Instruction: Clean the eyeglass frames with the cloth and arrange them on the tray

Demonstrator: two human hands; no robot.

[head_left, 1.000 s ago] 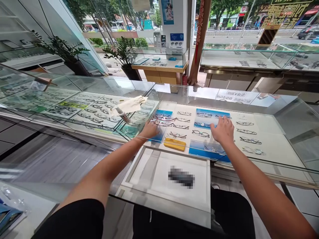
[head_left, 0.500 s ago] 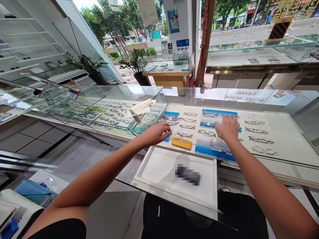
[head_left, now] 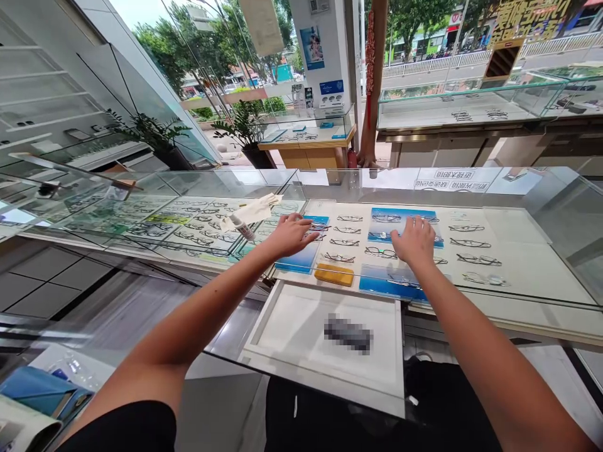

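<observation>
Over the left part of the glass display counter point(head_left: 358, 182), my left hand point(head_left: 291, 235) has its fingers apart and holds nothing. It is above a blue mat point(head_left: 296, 258) and beside some eyeglasses. My right hand point(head_left: 417, 243) rests palm down at the glass top, fingers stretched, near a pair of eyeglasses point(head_left: 380, 252) and a second blue mat point(head_left: 379, 232). A pale cloth point(head_left: 257, 211) and a small spray bottle point(head_left: 244, 230) lie left of my left hand. Between the hands and closer to me is a yellow case point(head_left: 334, 274).
A white drawer point(head_left: 292, 314) stands pulled out in front of me, holding a blurred dark object point(head_left: 348, 334). Several eyeglasses point(head_left: 478, 259) line the counter on the right. A blue pouch point(head_left: 40, 389) lies at lower left. Potted plants point(head_left: 242, 129) stand by the window.
My left hand has moved forward over the glass, and its curled fingers have spread. My right hand stays in nearly the same place on the counter. The whole view has shifted slightly.
</observation>
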